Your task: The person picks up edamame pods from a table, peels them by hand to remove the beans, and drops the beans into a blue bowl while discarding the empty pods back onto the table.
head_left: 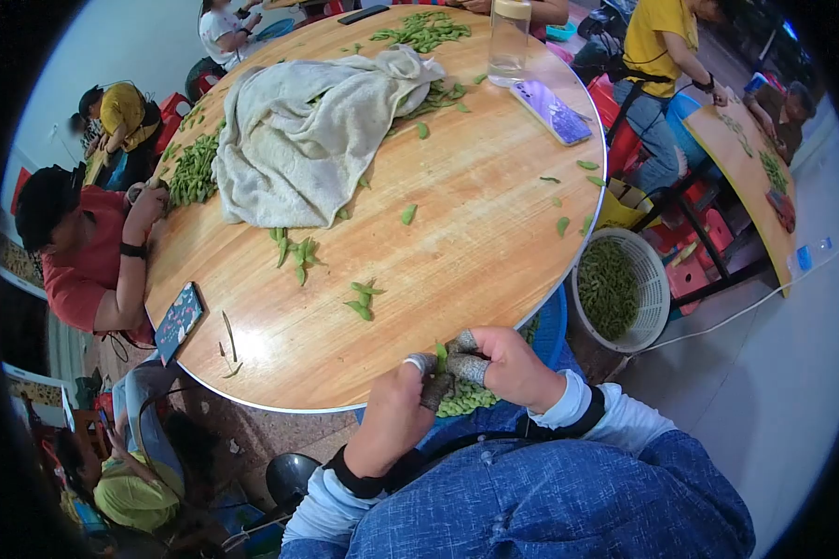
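My left hand and my right hand meet at the table's near edge, fingertips wrapped in grey coverings. Both are closed in a pinch around a green edamame pod, of which only a small part shows between the fingers. Right below them, shelled green beans lie in a blue basin, partly hidden by my hands and the table. A few loose edamame pods rest on the wood just beyond my left hand.
A pale towel covers part of a pod heap on the round table. A bottle, a purple phone and a patterned phone lie near its rim. A white basket stands right. Several people work around.
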`<state>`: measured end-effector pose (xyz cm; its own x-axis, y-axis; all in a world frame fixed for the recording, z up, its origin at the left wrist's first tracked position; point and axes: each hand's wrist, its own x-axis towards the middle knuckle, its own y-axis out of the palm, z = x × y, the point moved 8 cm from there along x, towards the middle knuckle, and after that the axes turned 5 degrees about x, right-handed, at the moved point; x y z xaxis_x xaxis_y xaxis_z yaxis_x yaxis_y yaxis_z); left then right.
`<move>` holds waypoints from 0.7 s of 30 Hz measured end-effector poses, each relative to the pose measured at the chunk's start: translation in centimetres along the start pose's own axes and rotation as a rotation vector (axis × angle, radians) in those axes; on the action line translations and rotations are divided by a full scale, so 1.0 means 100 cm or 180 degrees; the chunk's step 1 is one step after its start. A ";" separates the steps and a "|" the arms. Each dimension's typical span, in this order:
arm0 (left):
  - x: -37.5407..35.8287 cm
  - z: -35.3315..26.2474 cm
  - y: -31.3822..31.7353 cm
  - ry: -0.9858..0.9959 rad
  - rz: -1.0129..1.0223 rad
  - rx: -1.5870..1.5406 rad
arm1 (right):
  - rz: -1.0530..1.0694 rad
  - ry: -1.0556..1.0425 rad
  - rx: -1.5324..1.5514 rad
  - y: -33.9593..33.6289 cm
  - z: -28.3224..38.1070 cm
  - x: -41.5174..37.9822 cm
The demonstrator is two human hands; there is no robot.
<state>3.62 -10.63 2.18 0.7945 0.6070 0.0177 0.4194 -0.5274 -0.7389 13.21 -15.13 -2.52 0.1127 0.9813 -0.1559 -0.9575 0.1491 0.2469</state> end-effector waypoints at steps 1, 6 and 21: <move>-0.001 -0.001 -0.001 0.0111 -0.0117 0.0074 | 0.0001 -0.0078 -0.0018 0.000 0.002 0.000; -0.007 0.006 0.004 0.0381 -0.0538 -0.0188 | 0.0018 -0.0358 0.0131 0.003 0.015 -0.002; -0.003 0.031 0.046 -0.0633 0.0539 -0.2557 | 0.0070 -0.0716 -0.1386 0.003 0.037 -0.016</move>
<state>3.95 -11.46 -3.32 0.8143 0.5353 -0.2246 0.5462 -0.8375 -0.0159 13.72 -16.17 1.37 0.0999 0.9927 0.0671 -0.9770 0.1106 -0.1825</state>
